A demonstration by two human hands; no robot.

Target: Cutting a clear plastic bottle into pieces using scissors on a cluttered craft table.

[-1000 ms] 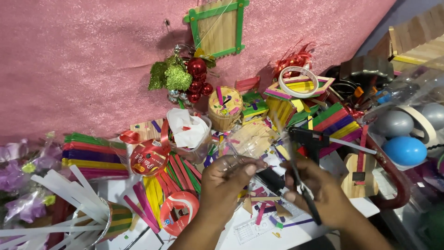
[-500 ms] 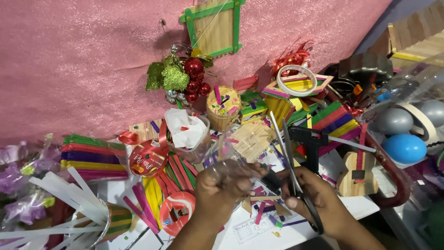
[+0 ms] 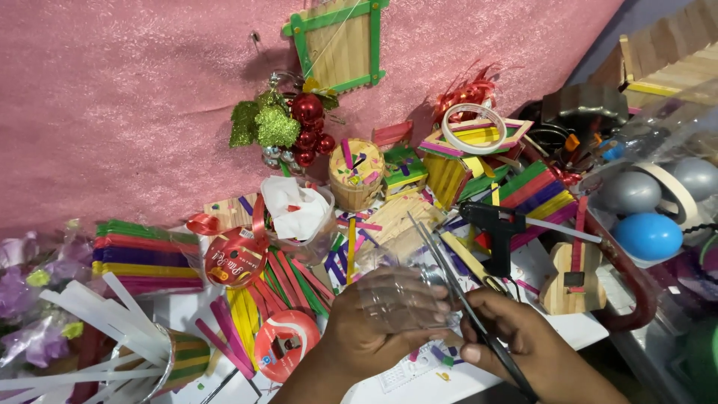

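The white table (image 3: 576, 329) is crowded to its right edge – bare room only by the hands. Left hand (image 3: 374, 329) grips a clear plastic bottle piece (image 3: 400, 295); right hand (image 3: 523, 344) fingers close on scissors (image 3: 464, 299), blades touching it.

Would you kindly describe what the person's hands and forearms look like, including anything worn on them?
Both the left hand and the right hand are bare: no gloves, rings, watch or bracelet are visible. The forearms that show at the bottom edge are also bare, with no sleeves in view. Fingernails look short and unpainted.
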